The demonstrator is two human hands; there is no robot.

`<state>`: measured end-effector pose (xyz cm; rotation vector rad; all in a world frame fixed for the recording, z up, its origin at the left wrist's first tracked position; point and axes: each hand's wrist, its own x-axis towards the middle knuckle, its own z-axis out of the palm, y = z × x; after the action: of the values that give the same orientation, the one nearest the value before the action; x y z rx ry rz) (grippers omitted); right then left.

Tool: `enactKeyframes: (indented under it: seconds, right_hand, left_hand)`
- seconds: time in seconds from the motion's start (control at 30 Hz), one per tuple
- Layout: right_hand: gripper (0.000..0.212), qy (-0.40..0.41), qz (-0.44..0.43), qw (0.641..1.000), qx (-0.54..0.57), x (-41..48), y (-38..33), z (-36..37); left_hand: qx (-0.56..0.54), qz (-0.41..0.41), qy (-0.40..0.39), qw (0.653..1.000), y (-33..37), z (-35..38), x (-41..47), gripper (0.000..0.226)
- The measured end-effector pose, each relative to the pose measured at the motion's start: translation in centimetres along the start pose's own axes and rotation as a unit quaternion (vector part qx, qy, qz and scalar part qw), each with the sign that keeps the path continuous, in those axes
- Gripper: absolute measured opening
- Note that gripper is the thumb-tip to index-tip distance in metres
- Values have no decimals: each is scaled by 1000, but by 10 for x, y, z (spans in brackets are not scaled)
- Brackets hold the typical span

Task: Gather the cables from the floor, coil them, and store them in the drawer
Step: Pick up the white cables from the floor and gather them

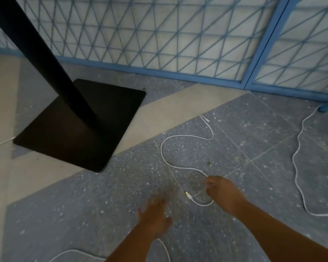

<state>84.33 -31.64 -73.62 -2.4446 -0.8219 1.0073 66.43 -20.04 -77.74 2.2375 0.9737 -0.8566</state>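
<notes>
On the speckled grey floor by a blue lattice wall, the right hand pinches a white cable, the blurred left hand spread empty, another cable running off-frame.

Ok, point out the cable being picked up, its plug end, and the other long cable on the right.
Short white cable (161, 148): head view, left bend.
Plug end (187, 194): head view, gold tip.
Long white cable (296, 167): head view, wavy middle.

Bare floor lies open before my hands; the black stand base blocks far left, the blue fence behind.
</notes>
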Motion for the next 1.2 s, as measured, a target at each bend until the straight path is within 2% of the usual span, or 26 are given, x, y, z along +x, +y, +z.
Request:
enactKeyframes:
  seconds: [0.2, 0.3, 0.43, 0.63, 0.97, 1.07, 1.13, 1.2]
  right_hand:
    - [34, -45, -7, 997, -57, 28, 1, 23]
    - [39, -72, -1, 995, -73, 37, 10, 37]
    - [35, -86, 8, 992, -97, 51, 19, 53]
    - [25, -101, -1, 983, -155, 61, 22, 76]
    - [28, -114, -3, 964, -241, 60, 36, 95]
    - [32, -118, -37, 952, -280, 55, 37, 96]
    - [29, -113, -55, 956, -264, 53, 35, 93]
    - [15, -89, -48, 981, -166, 52, 31, 91]
  left_hand:
    - [22, -38, -19, 999, -21, 14, 20, 74]
    - [40, -48, 18, 998, -26, 21, 29, 80]
    - [40, -55, 57, 996, -31, 27, 40, 88]
    - [28, -64, 19, 997, -39, 41, 48, 88]
    - [-6, -67, 12, 998, -40, 45, 52, 88]
    - [-8, -67, 7, 998, -41, 47, 53, 88]
    - [-9, -68, 3, 998, -41, 48, 54, 89]
    - [-6, -71, -7, 997, -44, 50, 56, 90]
